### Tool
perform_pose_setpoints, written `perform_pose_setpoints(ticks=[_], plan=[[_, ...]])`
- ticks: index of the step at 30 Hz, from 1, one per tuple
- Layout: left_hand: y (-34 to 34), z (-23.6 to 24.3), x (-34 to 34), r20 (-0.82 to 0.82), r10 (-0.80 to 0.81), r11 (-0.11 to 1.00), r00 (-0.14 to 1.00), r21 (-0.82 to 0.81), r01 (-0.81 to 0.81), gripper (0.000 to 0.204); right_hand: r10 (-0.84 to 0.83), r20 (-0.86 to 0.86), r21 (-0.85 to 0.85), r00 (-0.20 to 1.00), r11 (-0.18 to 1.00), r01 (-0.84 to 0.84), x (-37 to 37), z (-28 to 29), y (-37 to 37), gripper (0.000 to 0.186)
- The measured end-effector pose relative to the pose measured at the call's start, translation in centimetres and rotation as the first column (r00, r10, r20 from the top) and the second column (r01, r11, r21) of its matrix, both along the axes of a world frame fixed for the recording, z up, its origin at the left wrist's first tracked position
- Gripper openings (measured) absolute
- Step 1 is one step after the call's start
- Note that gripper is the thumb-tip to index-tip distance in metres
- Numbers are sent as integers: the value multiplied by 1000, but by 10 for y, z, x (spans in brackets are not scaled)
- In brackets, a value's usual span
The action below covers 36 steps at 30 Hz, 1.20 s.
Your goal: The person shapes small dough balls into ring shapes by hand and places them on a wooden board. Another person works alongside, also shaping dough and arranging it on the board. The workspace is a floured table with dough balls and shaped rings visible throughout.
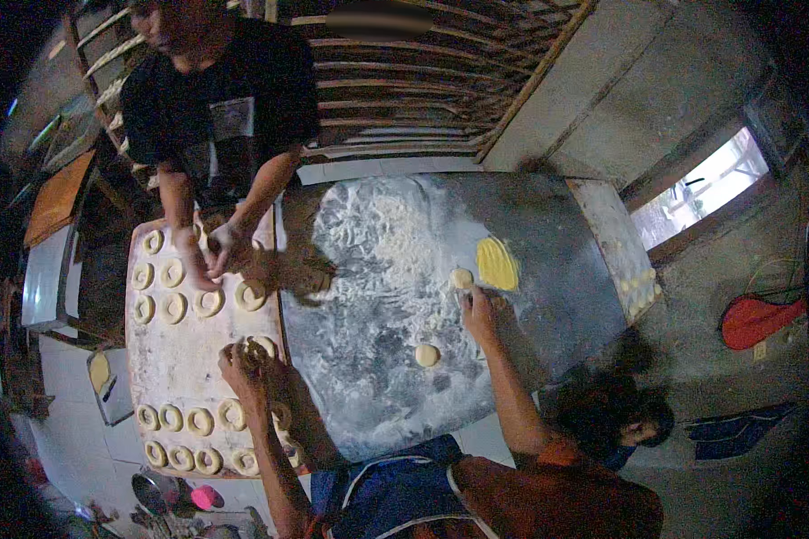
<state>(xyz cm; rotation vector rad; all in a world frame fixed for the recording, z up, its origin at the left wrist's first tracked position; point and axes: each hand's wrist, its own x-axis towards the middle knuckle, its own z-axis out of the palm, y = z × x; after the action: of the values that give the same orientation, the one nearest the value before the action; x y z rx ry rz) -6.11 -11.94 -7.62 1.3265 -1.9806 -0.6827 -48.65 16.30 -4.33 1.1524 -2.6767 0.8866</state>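
My left hand (244, 370) is over the wooden board (184, 359), its fingers curled at a dough ring (262, 344) partly hidden behind them. Across the floured dark table (360, 377), my right hand (479, 314) pinches the near edge of a small round dough piece (461, 278). Another round dough piece (427, 355) lies on the flour closer to me. Several shaped dough rings (173, 307) sit in rows on the board, with more rings (200, 421) along its near side.
A yellow mass (497, 264) lies on the table right of my right hand. Opposite, another person's hands (217, 251) work over the board's far end. More dough pieces (638, 289) rest on a board at the far right. Someone else (616, 418) is low at the right.
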Motion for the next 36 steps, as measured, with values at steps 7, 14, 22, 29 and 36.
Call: perform_pose_setpoints(ticks=[7,14,22,29,36], plan=[[129,67,-85,-75,-84,991,994,-107,76,45,199,231,82,952,971,-223,-83,5,-25,31],[239,68,-170,-321,-269,948,908,79,309,33,255,113,439,960,854,-279,-44,57,-53,45],[258,72,-243,-662,100,809,743,489,327,29,645,646,-497,408,762,-416,8,23,9,32],[288,83,-227,-636,39,839,771,440,320,29,547,770,-446,328,830,-335,48,53,39,49],[299,92,-238,-676,192,852,712,474,221,27,666,712,-618,222,745,-252,68,71,50,64]])
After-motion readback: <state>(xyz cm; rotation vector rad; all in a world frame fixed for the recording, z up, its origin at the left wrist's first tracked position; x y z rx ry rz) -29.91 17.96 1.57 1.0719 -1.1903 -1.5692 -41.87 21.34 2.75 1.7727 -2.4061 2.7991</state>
